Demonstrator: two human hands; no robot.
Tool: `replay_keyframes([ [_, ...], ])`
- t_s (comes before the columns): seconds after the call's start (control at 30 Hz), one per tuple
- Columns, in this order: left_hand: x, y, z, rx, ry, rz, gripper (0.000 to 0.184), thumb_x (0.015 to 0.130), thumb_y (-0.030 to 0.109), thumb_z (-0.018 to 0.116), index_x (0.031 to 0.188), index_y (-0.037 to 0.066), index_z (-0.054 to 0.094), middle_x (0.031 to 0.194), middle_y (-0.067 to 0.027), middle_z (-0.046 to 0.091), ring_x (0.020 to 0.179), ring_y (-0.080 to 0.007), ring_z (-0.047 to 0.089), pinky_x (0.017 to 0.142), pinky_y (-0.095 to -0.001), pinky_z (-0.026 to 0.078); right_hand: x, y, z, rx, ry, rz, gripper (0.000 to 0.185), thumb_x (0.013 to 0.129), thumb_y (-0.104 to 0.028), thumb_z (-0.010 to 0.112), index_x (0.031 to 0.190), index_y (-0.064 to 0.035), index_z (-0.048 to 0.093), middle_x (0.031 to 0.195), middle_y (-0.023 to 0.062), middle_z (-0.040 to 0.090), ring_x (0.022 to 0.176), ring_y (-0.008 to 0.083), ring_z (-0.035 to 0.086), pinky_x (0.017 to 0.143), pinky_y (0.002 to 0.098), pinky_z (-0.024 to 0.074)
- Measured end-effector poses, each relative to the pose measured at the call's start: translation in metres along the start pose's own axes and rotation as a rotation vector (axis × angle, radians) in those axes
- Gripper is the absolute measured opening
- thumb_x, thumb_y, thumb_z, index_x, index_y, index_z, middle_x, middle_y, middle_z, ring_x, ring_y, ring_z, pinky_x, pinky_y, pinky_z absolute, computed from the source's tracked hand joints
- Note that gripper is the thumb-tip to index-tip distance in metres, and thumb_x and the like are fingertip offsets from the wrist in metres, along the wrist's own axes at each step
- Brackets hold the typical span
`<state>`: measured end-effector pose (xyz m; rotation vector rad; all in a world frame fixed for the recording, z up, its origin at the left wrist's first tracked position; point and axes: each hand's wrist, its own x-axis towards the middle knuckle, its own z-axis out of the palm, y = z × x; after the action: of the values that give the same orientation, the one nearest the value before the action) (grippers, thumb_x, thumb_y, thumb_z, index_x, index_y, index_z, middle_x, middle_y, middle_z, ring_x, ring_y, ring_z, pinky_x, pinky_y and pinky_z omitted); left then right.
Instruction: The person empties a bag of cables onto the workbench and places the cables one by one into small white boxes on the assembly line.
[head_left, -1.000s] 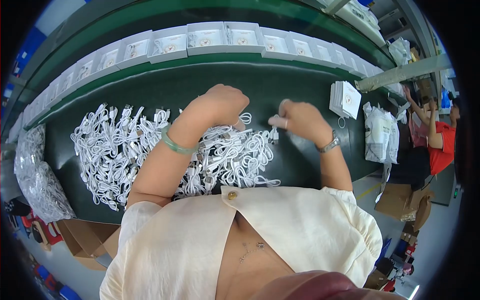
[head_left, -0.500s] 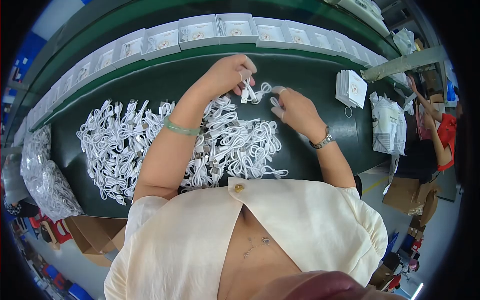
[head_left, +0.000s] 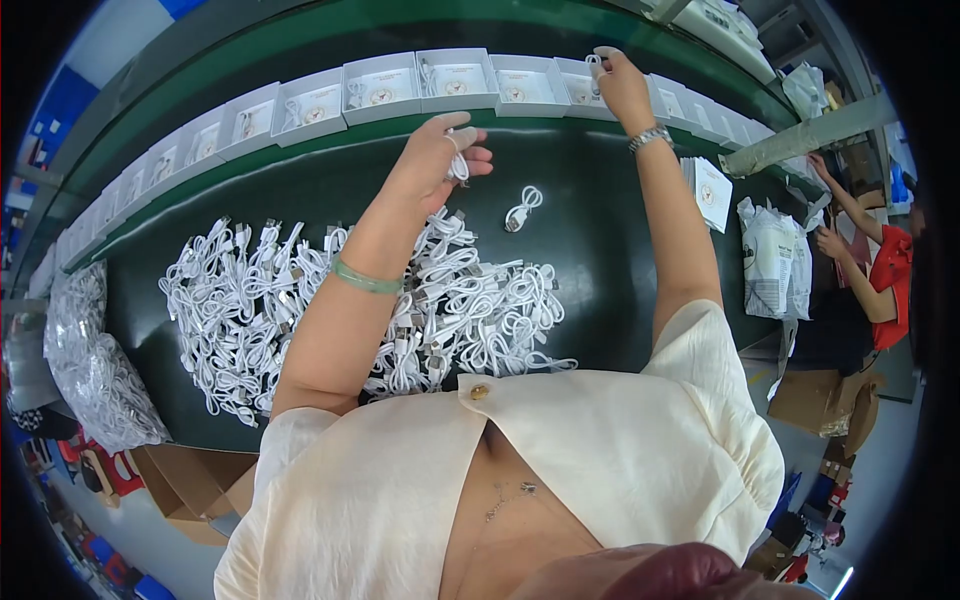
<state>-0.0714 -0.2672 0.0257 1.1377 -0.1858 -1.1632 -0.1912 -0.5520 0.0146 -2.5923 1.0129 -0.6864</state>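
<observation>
The right hand (head_left: 624, 88) pinches a cable (head_left: 594, 66) over a box (head_left: 590, 112), while the left hand (head_left: 436, 150), fingers loosely curled, holds a spare cable (head_left: 460, 168) ready above the mat (head_left: 610, 220), near the pile (head_left: 505, 312).

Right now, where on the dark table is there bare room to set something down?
Bare table shows between the lone cable and right forearm, and between the cable heap and box row. It's crowded on both sides of the left forearm and along the box row.
</observation>
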Motion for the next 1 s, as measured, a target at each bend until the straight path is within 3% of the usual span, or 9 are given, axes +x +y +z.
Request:
replay_keyframes([
  [0.13, 0.002, 0.0, -0.009, 0.152, -0.125, 0.088, 0.038, 0.091, 0.014, 0.054, 0.122, -0.005, 0.046, 0.096, -0.008, 0.054, 0.06, -0.0098, 0.05, 0.053, -0.0224, 0.046, 0.01, 0.013, 0.037, -0.286, -0.168, -0.134, 0.029, 0.089, -0.021, 0.052, 0.109, -0.0025, 0.062, 0.092, 0.0188, 0.067, 0.084, 0.0324, 0.064, 0.074, 0.0382, 0.0495],
  [0.23, 0.006, -0.002, -0.013, 0.076, -0.065, 0.065, 0.029, 0.091, 0.018, 0.056, 0.11, -0.002, 0.049, 0.091, -0.006, 0.052, 0.064, -0.0111, 0.051, 0.058, -0.0252, 0.047, 0.005, 0.004, 0.038, -0.115, -0.257, -0.053, 0.027, 0.089, -0.022, 0.052, 0.105, -0.0027, 0.063, 0.092, 0.0185, 0.067, 0.085, 0.0325, 0.064, 0.075, 0.0388, 0.0492],
  [0.3, 0.008, -0.005, -0.009, -0.026, 0.017, 0.088, 0.029, 0.09, 0.019, 0.055, 0.11, -0.002, 0.049, 0.092, -0.0065, 0.05, 0.071, -0.0138, 0.051, 0.063, -0.0287, 0.047, -0.018, -0.04, 0.012, 0.023, -0.067, -0.143, 0.029, 0.09, -0.025, 0.053, 0.103, -0.0015, 0.063, 0.087, 0.0179, 0.067, 0.083, 0.0301, 0.064, 0.075, 0.0378, 0.0492],
  [0.43, 0.007, -0.007, 0.001, -0.432, 0.025, 0.06, 0.033, 0.093, 0.026, 0.052, 0.113, 0.0, 0.047, 0.1, -0.0095, 0.047, 0.087, -0.0209, 0.051, 0.08, -0.0385, 0.047, -0.079, -0.127, -0.005, 0.208, -0.372, -0.176, 0.045, 0.086, -0.035, 0.061, 0.118, -0.0046, 0.057, 0.101, 0.0133, 0.062, 0.087, 0.0236, 0.062, 0.077, 0.0328, 0.0485],
  [0.5, 0.004, -0.007, 0.0, -0.621, -0.201, 0.0, 0.036, 0.096, 0.03, 0.049, 0.116, 0.0, 0.045, 0.106, -0.0121, 0.048, 0.099, -0.0238, 0.05, 0.089, -0.0399, 0.044, -0.102, -0.161, -0.013, 0.273, -0.436, -0.28, 0.042, 0.085, -0.03, 0.062, 0.118, -0.0044, 0.056, 0.1, 0.0147, 0.062, 0.091, 0.0282, 0.061, 0.08, 0.0346, 0.0476],
  [0.63, 0.0, -0.007, 0.004, -0.69, -0.245, 0.026, 0.034, 0.096, 0.028, 0.048, 0.116, 0.001, 0.047, 0.112, -0.0137, 0.051, 0.107, -0.0236, 0.05, 0.091, -0.0367, 0.043, -0.104, -0.14, 0.01, 0.29, -0.353, -0.412, 0.031, 0.088, -0.02, 0.058, 0.115, -0.0039, 0.059, 0.102, 0.0161, 0.062, 0.092, 0.0332, 0.06, 0.082, 0.037, 0.0475],
  [0.73, 0.004, -0.011, 0.007, -0.48, -0.374, 0.115, 0.049, 0.094, 0.03, 0.052, 0.127, -0.002, 0.036, 0.125, -0.0186, 0.045, 0.112, -0.0274, 0.049, 0.096, -0.0392, 0.042, -0.086, -0.114, 0.005, 0.238, -0.199, -0.39, 0.027, 0.089, -0.017, 0.056, 0.112, -0.0037, 0.062, 0.104, 0.0169, 0.063, 0.095, 0.0332, 0.061, 0.083, 0.037, 0.0475],
  [0.83, 0.003, -0.018, 0.002, 0.775, -0.183, 0.407, 0.042, 0.084, 0.024, 0.066, 0.116, 0.0, 0.055, 0.12, -0.0153, 0.052, 0.106, -0.0258, 0.055, 0.087, -0.0353, 0.047, -0.047, -0.054, 0.003, 0.067, 0.042, -0.207, 0.028, 0.089, -0.02, 0.057, 0.112, -0.0057, 0.062, 0.1, 0.0176, 0.066, 0.093, 0.0322, 0.063, 0.081, 0.0356, 0.049],
  [1.0, -0.008, -0.031, 0.006, 1.256, -0.214, 0.633, 0.043, 0.081, 0.027, 0.069, 0.111, 0.0, 0.058, 0.11, -0.016, 0.054, 0.101, -0.0315, 0.054, 0.091, -0.0382, 0.044, -0.001, 0.02, -0.007, -0.025, 0.059, 0.124, 0.032, 0.085, -0.023, 0.058, 0.111, -0.0067, 0.064, 0.097, 0.0175, 0.067, 0.089, 0.0326, 0.064, 0.078, 0.0369, 0.049],
])
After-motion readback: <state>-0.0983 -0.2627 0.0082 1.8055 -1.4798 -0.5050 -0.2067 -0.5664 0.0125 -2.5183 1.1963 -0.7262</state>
